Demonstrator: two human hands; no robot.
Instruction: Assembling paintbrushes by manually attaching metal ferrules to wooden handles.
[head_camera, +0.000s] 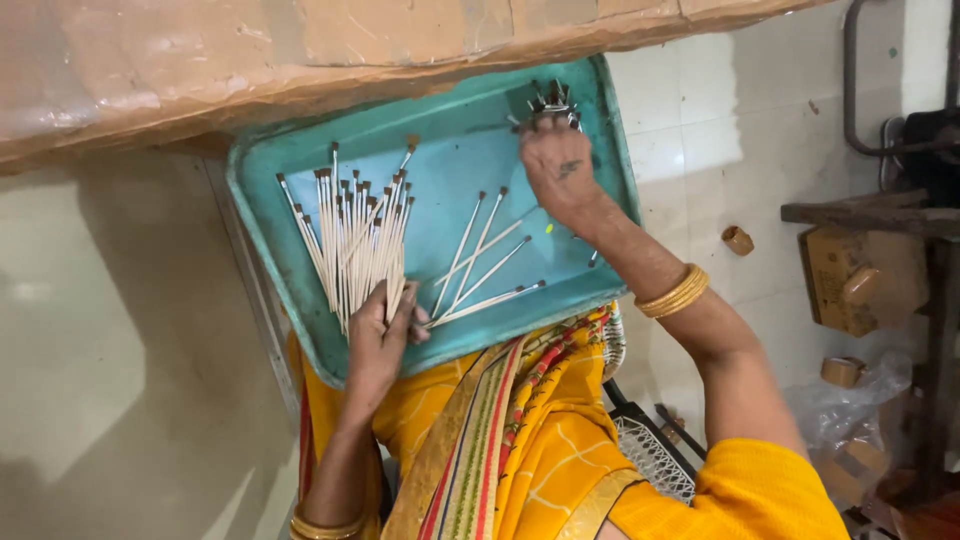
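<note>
A teal tray (470, 150) rests on my lap over yellow cloth. On its left lies a bundle of several thin white sticks with dark tips (352, 235). My left hand (380, 335) grips the near ends of that bundle at the tray's front edge. Several loose sticks (485, 265) fan out in the tray's middle. My right hand (555, 165) reaches to the tray's far right corner, its fingers closed on a small cluster of dark metal tips (552, 100). Gold bangles (675, 292) circle my right wrist.
A brown board or table edge (300, 50) overhangs the tray's far side. White floor tiles (700, 130) lie to the right, with small brown caps (738, 240) scattered on them. A wooden block (860, 280) and a dark metal frame (930, 150) stand at the far right.
</note>
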